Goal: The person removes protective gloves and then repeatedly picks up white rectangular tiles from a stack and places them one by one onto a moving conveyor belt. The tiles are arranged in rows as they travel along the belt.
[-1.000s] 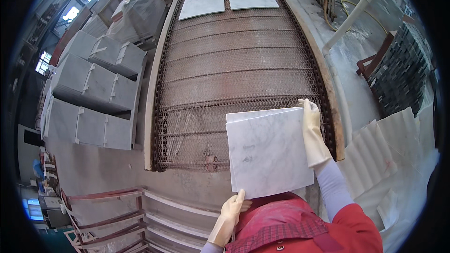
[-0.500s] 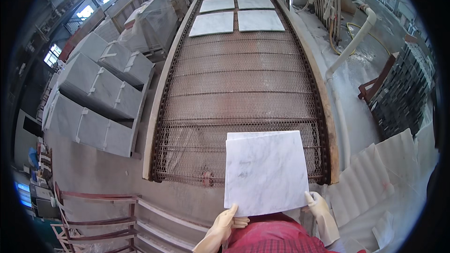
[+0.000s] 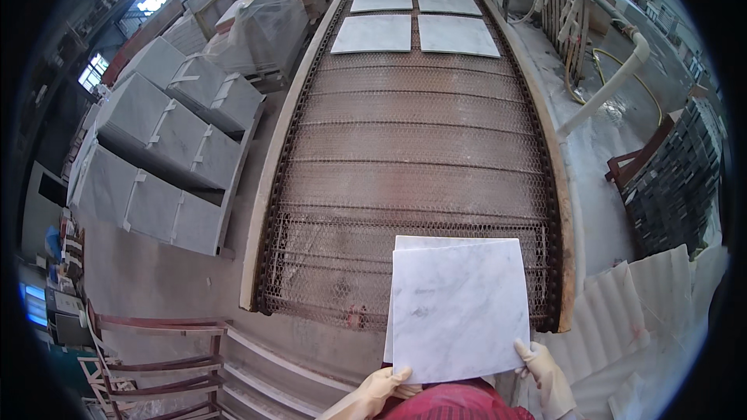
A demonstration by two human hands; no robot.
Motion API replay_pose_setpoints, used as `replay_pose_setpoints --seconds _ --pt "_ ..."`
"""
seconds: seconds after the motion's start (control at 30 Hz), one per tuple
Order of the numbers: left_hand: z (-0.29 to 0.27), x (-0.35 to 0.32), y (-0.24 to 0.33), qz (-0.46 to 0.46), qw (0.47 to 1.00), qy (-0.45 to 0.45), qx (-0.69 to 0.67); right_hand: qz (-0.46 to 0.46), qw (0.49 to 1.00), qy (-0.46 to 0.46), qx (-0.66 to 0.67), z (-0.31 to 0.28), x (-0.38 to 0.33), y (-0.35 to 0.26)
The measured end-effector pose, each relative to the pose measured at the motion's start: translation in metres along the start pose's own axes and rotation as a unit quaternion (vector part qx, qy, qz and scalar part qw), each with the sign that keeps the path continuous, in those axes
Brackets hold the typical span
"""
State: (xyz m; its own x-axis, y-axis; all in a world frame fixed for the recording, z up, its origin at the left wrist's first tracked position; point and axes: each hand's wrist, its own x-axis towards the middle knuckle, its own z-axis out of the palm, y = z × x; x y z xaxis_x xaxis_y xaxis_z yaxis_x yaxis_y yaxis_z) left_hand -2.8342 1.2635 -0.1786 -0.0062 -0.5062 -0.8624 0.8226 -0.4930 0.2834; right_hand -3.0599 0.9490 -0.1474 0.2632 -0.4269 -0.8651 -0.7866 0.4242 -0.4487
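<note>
I hold white marble tiles flat in front of me, over the near end of a wire mesh conveyor belt. A second tile edge peeks out behind the top one on the left and top. My left hand, in a cream glove, grips the lower left edge. My right hand, also gloved, grips the lower right corner. Several white marble tiles lie on the belt at its far end.
Wrapped stacks of grey stone slabs stand to the left of the belt. A red metal rack sits at lower left. On the right are a white pipe, a rack of dark tiles and white corrugated sheets.
The tile I hold has dropped lower and nearer to me. My right hand slid from its upper right edge to the lower right corner. My view has tilted up along the belt.
</note>
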Motion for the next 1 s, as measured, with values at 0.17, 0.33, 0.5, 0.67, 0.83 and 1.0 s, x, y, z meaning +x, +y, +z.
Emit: replay_pose_setpoints --seconds 0.17,0.33,0.5,0.67,0.83,1.0 --pt "0.020 -0.050 0.048 0.057 0.998 -0.018 -0.030 -0.086 0.986 -0.067 0.124 0.002 -0.027 -0.011" --pt "0.018 -0.070 0.100 0.177 0.981 0.032 -0.075 -0.155 0.954 -0.042 0.254 0.040 -0.055 -0.059" --pt "-0.011 -0.060 0.174 0.232 0.958 0.077 -0.149 -0.180 0.942 -0.121 0.255 0.074 -0.020 -0.154" --pt "-0.034 -0.026 0.277 0.424 0.882 -0.016 -0.204 -0.277 0.924 -0.156 0.212 0.130 0.056 -0.266" --pt "-0.079 0.027 0.372 0.482 0.846 -0.041 -0.223 -0.308 0.916 -0.160 0.199 0.170 0.126 -0.373" --pt "-0.095 0.056 0.443 0.427 0.870 0.015 -0.246 -0.309 0.925 -0.140 0.169 0.186 0.192 -0.434"
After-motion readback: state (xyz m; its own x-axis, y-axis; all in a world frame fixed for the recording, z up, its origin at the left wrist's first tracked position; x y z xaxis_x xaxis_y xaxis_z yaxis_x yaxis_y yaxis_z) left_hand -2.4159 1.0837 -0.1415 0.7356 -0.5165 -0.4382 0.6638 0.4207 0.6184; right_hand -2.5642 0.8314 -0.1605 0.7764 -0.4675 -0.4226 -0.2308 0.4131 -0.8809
